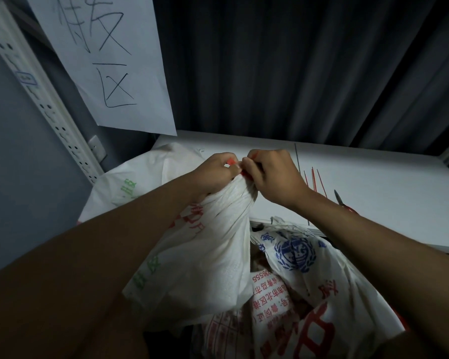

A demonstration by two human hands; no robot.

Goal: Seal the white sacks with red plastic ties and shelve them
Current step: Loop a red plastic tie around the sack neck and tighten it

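Hands are both up at the gathered neck of a white sack [218, 229], basically knuckle to knuckle over it. Left hand [215, 174] has its fingers curled round the bunched top of the sack and is pinching a bit of red tie [230, 160] that pokes out between its fingertips. Right hand [272, 174] is curled too, pinching the other end of that red tie right next to the left thumb, with a sliver of red showing at the top of its fist and another down by the sack neck. How far the tie goes round the neck I can't tell, the fingers cover it. The sack itself stands up between both forearms, leaning against the front edge of a white shelf [373, 182], with red and green print on its side. Another sack with a blue round logo [294, 251] sits just right of it and lower, mouth loose, and a flatter white sack [140, 172] lies on the shelf behind the left hand. On the shelf to the right of the right hand there's a little bunch of spare red ties [314, 180], and near them scissors [341, 200] with red handles, partly hidden by the right forearm. Paper sign [101, 60] with handwritten characters hangs top left, and a dark curtain [296, 68] is behind the shelf.
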